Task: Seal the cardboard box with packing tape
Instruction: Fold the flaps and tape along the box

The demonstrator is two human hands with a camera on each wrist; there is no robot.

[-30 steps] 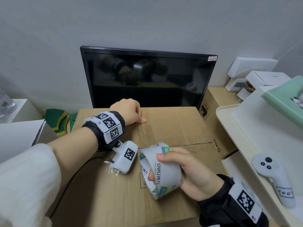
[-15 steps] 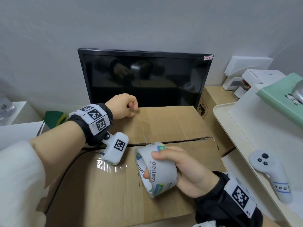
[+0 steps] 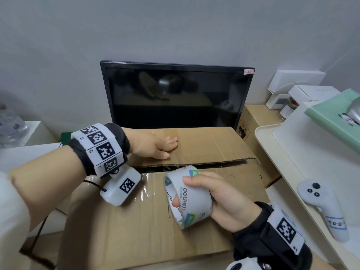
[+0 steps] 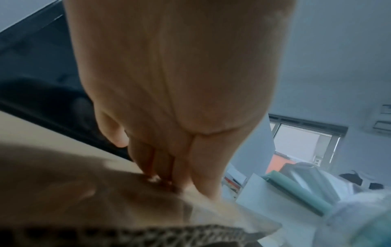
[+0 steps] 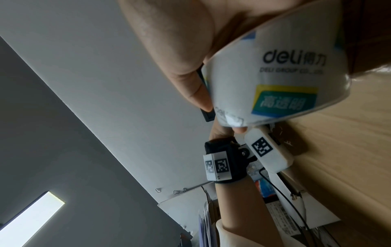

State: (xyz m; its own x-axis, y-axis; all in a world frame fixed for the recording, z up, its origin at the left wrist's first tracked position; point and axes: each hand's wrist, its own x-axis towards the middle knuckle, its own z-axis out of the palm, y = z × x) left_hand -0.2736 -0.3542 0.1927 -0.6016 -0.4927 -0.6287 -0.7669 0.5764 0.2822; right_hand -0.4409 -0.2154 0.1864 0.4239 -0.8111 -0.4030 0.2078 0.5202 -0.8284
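Left hand [image 3: 155,146] pressed the far flap [image 3: 204,145] flat, fingers straight; right hand [image 3: 220,203] gripped the tape roll [image 3: 191,197]. Seam [image 3: 214,165] gaped; next, close it and pull tape across.

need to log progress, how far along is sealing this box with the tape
Early. Done: some clear tape already lies on the near flap of the cardboard box. In hand: the left hand presses flat on the far flap, and the right hand grips the tape roll. Left: the seam between the flaps still gapes dark and untaped along most of its length.
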